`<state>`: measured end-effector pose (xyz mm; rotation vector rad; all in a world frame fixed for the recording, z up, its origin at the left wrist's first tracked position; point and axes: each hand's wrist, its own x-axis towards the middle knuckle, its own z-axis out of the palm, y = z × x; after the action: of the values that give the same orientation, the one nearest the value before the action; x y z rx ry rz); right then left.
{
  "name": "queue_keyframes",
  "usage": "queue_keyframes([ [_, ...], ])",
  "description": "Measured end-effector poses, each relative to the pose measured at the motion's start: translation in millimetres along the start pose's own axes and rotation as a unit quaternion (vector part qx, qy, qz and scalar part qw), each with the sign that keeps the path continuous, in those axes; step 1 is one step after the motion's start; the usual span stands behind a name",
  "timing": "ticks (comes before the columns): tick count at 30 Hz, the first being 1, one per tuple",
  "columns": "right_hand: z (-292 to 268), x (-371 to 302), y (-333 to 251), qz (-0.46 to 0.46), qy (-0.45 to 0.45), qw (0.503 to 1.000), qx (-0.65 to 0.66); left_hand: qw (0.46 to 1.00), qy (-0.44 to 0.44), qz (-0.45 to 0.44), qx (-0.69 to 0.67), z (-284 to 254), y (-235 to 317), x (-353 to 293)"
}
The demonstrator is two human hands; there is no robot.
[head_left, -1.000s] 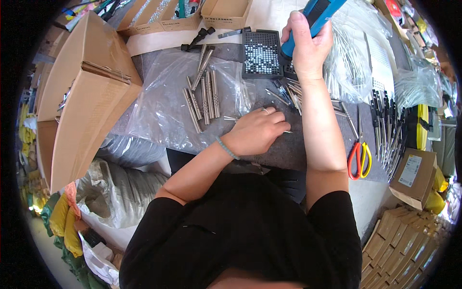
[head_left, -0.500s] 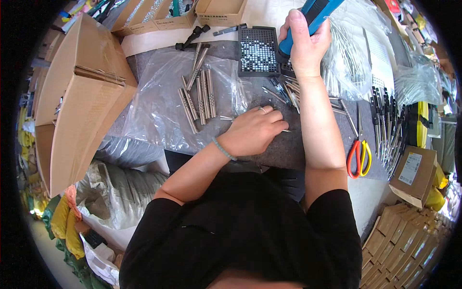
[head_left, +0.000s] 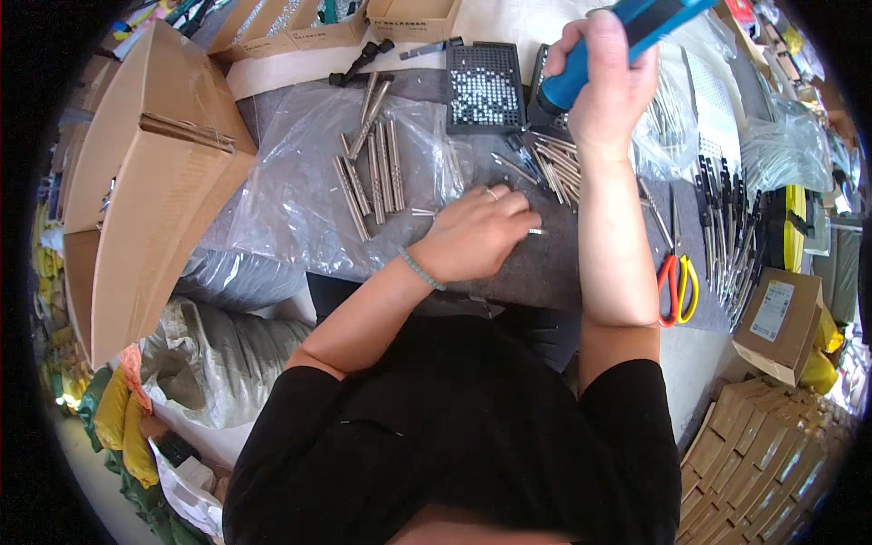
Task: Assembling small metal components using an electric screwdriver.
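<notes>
My right hand is wrapped round a blue electric screwdriver, its dark front end low beside a black perforated tray of small silvery screws. A second tray lies partly hidden behind the tool. My left hand rests closed on the grey table mat; a short metal rod pokes out from its fingers, the rest of it covered. To its left, several slotted metal tubes lie on a clear plastic bag. Thin metal rods are heaped between my hands and the trays.
Red-and-yellow-handled scissors lie right of my right forearm, beside several black-tipped metal rods. A large cardboard box stands at the left edge. Open boxes line the far side. A small carton is at the right.
My right hand and the screwdriver have shifted right and a little nearer, showing more of the rod heap. My left hand has stayed nearly in place, closed, with the rod tip turned slightly.
</notes>
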<state>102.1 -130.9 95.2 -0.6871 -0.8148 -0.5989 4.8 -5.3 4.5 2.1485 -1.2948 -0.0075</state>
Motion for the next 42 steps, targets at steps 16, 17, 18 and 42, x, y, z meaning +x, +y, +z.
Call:
queue_keyframes([
  [16,14.8,-63.1,-80.0,0.201,0.112,0.928,-0.293,0.996,0.061,-0.047,0.048,4.6,1.5,4.4],
  [17,15.3,-63.8,-79.2,0.2,0.115,0.927,-0.294,0.996,0.061,-0.049,0.05,5.3,1.5,3.9],
  [18,16.5,-64.4,-77.8,0.202,0.124,0.93,-0.281,0.996,0.061,-0.049,0.052,5.6,1.5,3.0],
  [42,15.3,-76.0,-80.4,0.193,0.076,0.933,-0.295,0.998,0.037,-0.051,-0.002,3.0,-5.1,3.6],
])
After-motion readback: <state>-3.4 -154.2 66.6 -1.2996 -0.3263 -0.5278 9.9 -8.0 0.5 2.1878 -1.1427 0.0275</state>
